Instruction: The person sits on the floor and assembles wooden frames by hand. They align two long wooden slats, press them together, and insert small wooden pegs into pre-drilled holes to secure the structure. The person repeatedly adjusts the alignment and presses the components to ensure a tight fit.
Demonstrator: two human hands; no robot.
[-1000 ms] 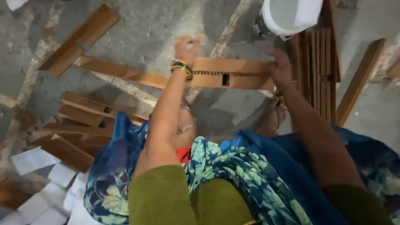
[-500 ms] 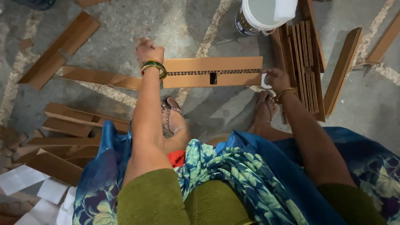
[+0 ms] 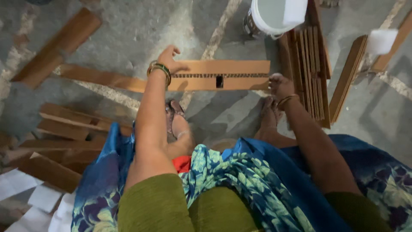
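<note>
Cardboard strip (image 3: 223, 75) between both hands

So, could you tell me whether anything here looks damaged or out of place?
Nothing looks damaged. The left hand and right hand rest on the ends of a cardboard strip; other strips lie scattered at different angles on the floor.

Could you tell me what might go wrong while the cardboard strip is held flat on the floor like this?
The left hand presses one end of the cardboard strip and the right hand the other; a slip could shift or crease it. The white bucket stands just past the strip's far edge, so a push forward might knock it. The upright stack of boards beside the right hand could topple if bumped.
</note>
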